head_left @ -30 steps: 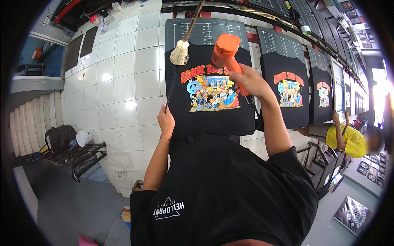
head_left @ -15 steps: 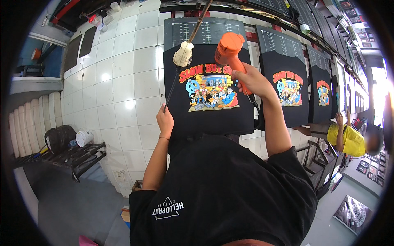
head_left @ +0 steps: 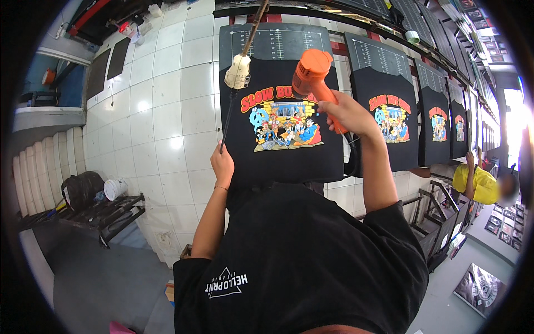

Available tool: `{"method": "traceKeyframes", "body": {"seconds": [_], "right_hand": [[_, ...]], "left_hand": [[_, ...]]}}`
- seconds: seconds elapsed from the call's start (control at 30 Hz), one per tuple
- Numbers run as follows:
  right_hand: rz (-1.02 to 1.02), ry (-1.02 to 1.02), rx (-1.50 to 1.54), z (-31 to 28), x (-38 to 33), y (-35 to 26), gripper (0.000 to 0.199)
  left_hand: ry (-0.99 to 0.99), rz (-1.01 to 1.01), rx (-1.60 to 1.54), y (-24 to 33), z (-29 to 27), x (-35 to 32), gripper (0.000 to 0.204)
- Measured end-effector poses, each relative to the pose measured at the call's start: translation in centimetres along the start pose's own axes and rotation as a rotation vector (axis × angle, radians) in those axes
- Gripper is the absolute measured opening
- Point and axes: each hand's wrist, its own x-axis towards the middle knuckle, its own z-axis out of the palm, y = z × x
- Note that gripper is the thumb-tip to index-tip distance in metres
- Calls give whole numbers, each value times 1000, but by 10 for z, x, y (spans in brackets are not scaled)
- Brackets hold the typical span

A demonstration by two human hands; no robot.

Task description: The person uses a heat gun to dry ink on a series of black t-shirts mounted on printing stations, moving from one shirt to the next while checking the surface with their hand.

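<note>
your right hand (head_left: 346, 116) is at 2 o'clock from frame centre, fingers clamped round the handle of the orange heat gun (head_left: 315, 69). gun body sits at 1 o'clock, handle slanting toward 4, nozzle down over the print; it covers part of the red lettering from this view, can't tell the gap between nozzle and fabric. your left hand (head_left: 223, 166) is at 9 o'clock, fingers closed on a thin black cable (head_left: 227, 119). that cable runs up to a cream connector (head_left: 238, 72) at 11 o'clock, which hangs over the left edge of the black shirt (head_left: 278, 167) as seen here; a brown cord (head_left: 256, 25) goes on from it past the top rim. shirt lies flat on a grey platen (head_left: 278, 38) with white ruler marks, platen bare at the 12 o'clock end. colour print (head_left: 287, 125) is at 1 o'clock, between your hands. second black shirt (head_left: 384, 153) with matching print is at 2 o'clock, just beside the first, more in a row beyond it. co-worker in a yellow top (head_left: 477, 183) at 3 o'clock, well apart from you. white bucket (head_left: 115, 188) at 9 o'clock, near the left rim.
</note>
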Motion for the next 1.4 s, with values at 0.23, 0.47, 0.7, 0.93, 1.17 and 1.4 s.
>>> {"method": "traceKeyframes", "body": {"seconds": [0.23,0.47,0.7,0.93,1.17,1.4], "right_hand": [[-23,49,4,8,16,4,37],[-54,70,28,2,18,8,36],[-42,73,22,-12,10,17,38],[-43,10,21,-26,3,18,37],[-2,-81,-19,-40,-3,18,37],[-2,-150,-37,-54,1,15,36]], "left_hand": [[11,13,-18,0,2,0,47],[60,46,16,0,4,-2,47],[-12,-14,53,7,-10,-17,39],[89,-54,282,-10,-41,-69,27],[-113,-282,19,24,-52,-108,44],[-162,-151,33,33,-25,-93,41]]}}
